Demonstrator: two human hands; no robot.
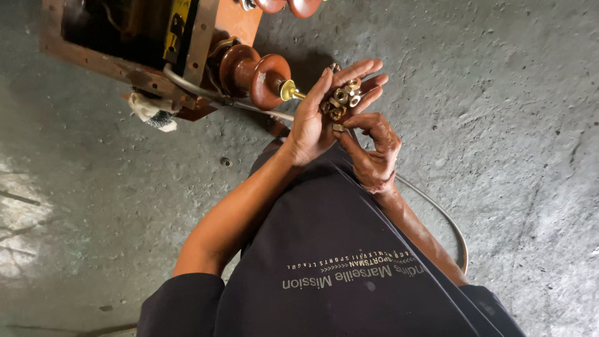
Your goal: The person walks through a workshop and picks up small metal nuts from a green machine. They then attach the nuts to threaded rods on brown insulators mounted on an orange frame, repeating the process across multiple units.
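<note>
Right hand (373,148) fingertips (342,129) pinched shut on one small brass nut (337,127), lifted just under the pile of nuts and washers (342,97) cupped in the open, upturned left hand (324,109). Pieces look small, hard, light and likely slick, so best gripped across the flats. Beyond: brass stud (289,91) on a brown ribbed insulator (254,72), rusty metal casing (125,43), grey cable (437,209), concrete floor (499,125).

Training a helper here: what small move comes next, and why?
Probably carry the nut pinched in the right hand to the brass stud on the brown insulator: the left hand only cups the spare nuts, and the stud's tip looks bare.
</note>
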